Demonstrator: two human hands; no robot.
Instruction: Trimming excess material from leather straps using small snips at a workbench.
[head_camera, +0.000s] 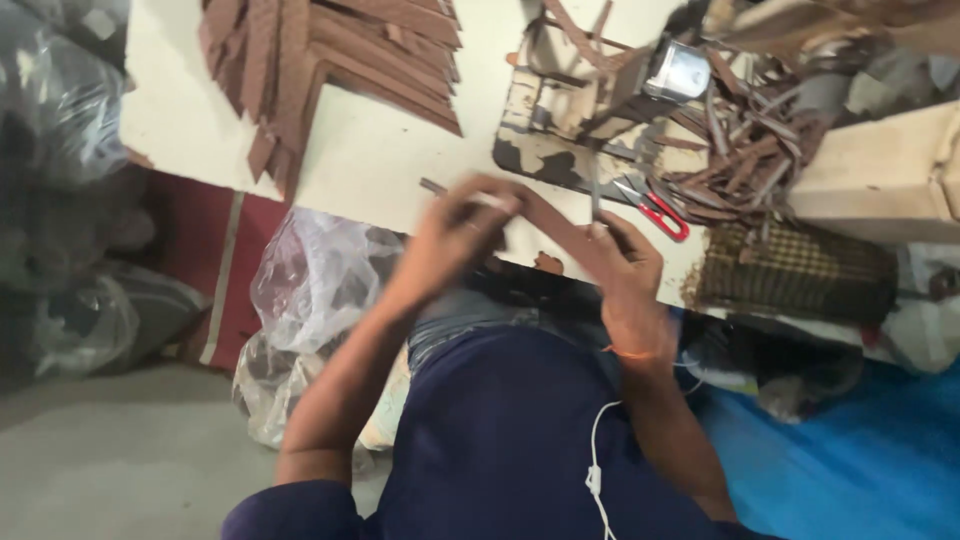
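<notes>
The left hand (455, 235) and the right hand (625, 260) were positioned close together at the centre of the frame, over the near edge of the white tabletop (390, 150). Both were clamped on the ends of one brown strip (555, 215), which ran between them. The left hand also pinched a thin grey stick-like tool (432, 186); motion blur prevented identification of its type.

Containers:
- A small metal tin (678, 70) stood at the upper centre-right of the frame. Its contents could not be made out.
- A clear plastic bag (315, 275) sat on the floor below the tabletop edge, left of centre. Its contents were indistinct behind the creased film.
- A checked woven basket-like item (795, 270) was located at the right, below the tabletop edge. Its interior was not visible.

Other items:
- A fanned stack of brown strips (330, 50) lay at the upper left of the tabletop, cut off by the top edge of the frame.
- A loose pile of darker offcuts (745, 165) lay at the upper right.
- Red-handled scissors (660, 215) lay just beside the right hand, with the blades partly buried under the offcuts.
- A stained work board (545, 140) lay beyond the hands.
- A white cord (597, 450) hung down the dark blue garment (500, 440).
- A blue sheet (860, 460) covered the lower right corner.

The whole frame was blurred.
</notes>
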